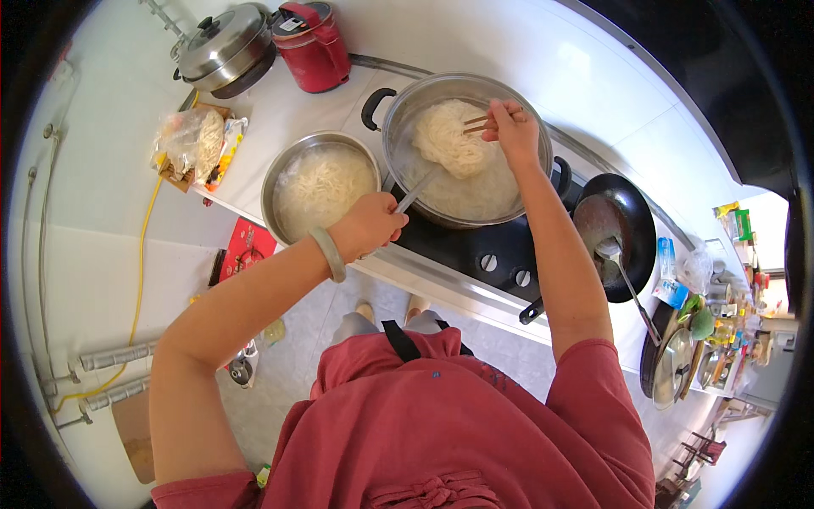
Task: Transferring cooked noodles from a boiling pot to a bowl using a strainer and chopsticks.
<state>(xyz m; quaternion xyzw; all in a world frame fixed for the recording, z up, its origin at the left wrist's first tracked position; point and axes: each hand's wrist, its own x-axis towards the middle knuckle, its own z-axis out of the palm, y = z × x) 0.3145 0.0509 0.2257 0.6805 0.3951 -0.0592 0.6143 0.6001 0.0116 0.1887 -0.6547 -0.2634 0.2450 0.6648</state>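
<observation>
A mound of pale noodles (455, 137) rises from cloudy water in a wide metal pot (467, 76) on the gas stove. My right hand (512, 130) holds chopsticks (475, 123) against the mound's right side. A metal utensil's handle (416, 191) is gripped in my left hand (372, 223), which wears a pale bangle; its far end goes under the noodles, so its head is hidden. Just left of the big pot, a metal basin (270, 184) holds more noodles (327, 181) in cloudy liquid, and my left hand is over its lower right rim.
A black wok (645, 242) with a metal ladle (626, 273) sits right of the pot. A red kettle-like container (315, 57) and a lidded steel pan (222, 44) stand at the back left. Bagged noodles (208, 143) lie at the counter's left end. A glass lid (674, 369) is at the right.
</observation>
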